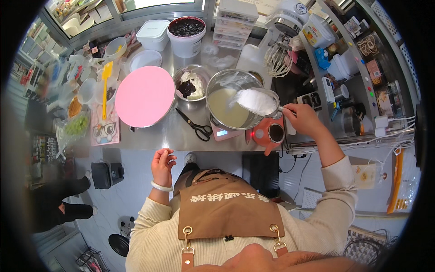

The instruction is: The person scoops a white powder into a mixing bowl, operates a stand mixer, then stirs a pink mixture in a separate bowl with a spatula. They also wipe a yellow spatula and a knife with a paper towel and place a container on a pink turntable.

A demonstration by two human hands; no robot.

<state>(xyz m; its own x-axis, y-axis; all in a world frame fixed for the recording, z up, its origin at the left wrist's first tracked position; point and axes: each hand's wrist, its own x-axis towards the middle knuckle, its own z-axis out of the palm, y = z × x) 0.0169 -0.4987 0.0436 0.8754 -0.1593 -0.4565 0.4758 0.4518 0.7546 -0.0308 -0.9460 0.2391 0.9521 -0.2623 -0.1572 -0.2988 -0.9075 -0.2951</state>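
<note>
My right hand (302, 119) grips the handle of a metal scoop (273, 109) on the right. White powder (256, 101) is heaped in the scoop, which is held over the right side of a large metal bowl (213, 111). Pale yellowish liquid (226, 106) lies in the bowl, and some white shows at the scoop's tip. Under the bowl is a pink digital scale (229, 135) with a lit display. My left hand (162, 165) hangs before the table's front edge, fingers curled in and holding nothing visible. Black scissors (198, 128) lie on the table beyond it.
A pink round board (145, 96) stands left of a smaller bowl (190, 84) of white cream and dark filling. A yellow spatula (105, 90) lies farther left. An orange-red jug (267, 137) stands at the front right, near a stand mixer (285, 22) and a shelf (371, 86).
</note>
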